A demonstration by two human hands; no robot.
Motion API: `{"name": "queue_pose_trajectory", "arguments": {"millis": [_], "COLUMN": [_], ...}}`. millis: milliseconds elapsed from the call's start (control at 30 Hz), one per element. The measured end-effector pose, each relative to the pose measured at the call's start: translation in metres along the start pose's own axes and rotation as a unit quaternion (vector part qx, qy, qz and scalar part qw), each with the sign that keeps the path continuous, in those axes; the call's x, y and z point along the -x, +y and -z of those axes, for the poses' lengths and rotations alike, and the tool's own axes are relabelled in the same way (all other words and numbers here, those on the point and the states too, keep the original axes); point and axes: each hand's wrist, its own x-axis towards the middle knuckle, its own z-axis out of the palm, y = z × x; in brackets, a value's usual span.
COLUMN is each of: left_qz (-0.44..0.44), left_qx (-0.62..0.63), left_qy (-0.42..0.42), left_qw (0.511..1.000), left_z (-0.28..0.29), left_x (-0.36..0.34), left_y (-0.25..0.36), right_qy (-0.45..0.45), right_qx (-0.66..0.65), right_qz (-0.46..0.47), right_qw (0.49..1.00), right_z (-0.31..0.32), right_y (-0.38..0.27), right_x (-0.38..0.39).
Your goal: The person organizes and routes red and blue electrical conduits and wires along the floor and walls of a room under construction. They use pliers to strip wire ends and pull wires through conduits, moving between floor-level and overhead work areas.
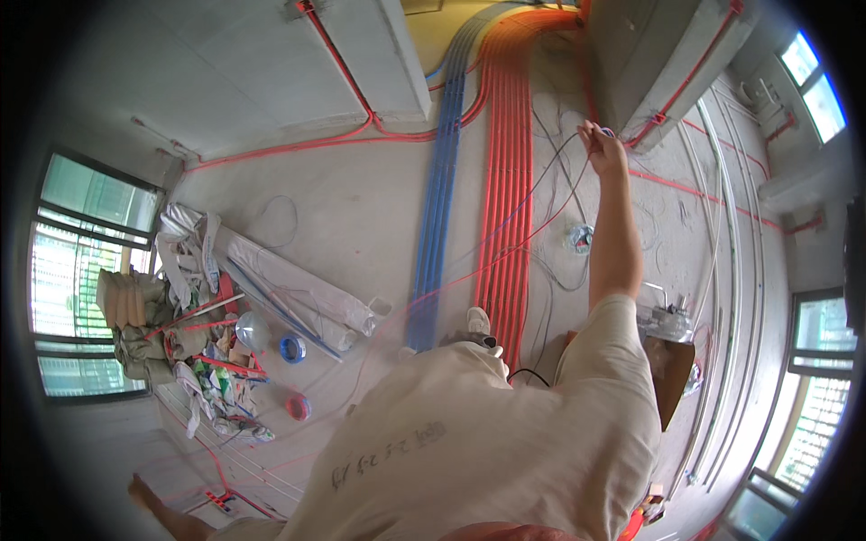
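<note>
My right arm reaches far forward, and my right hand is closed on thin electrical wires near a wall corner. From that hand a dark wire and a red wire trail back toward the left, above the floor conduits; part of their run is faint. My left hand is stretched out low at the far left, small and dim. Its fingers are too unclear to show whether anything is in them. Bundled red conduits and blue conduits run along the floor ahead of me.
A blue wire coil, a red wire coil and long wrapped bundles lie left, beside piled sacks. A small coil lies below my right hand. Right are a cardboard box and long white pipes.
</note>
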Motion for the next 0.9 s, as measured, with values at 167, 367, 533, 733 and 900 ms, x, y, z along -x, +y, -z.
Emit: {"name": "queue_pose_trajectory", "arguments": {"millis": [167,367,533,733,900], "left_qz": [-0.321,-0.33,-0.351,-0.076,0.097], "left_qx": [-0.324,0.348,0.571,0.611,0.673], "left_qy": [-0.145,-0.26,-0.439,-0.491,-0.311], "left_qw": [0.878,0.838,0.599,0.617,0.664], "left_z": [0.002,0.031,0.04,-0.004,-0.045], "left_x": [0.003,0.288,0.429,0.389,0.281], "left_y": [0.033,0.429,0.568,0.551,0.481], "right_qy": [-0.164,-0.258,-0.342,-0.329,-0.299], "right_qx": [0.051,0.061,0.04,0.208,0.227], "right_qz": [-0.08,-0.259,-0.386,-0.281,-0.232], "right_qw": [0.982,0.929,0.856,0.877,0.897], "right_z": [-0.138,-0.292,-0.362,-0.382,-0.406], "right_y": [0.093,0.207,0.281,0.329,0.35], "right_x": [0.056,0.214,0.293,0.231,0.139]}}
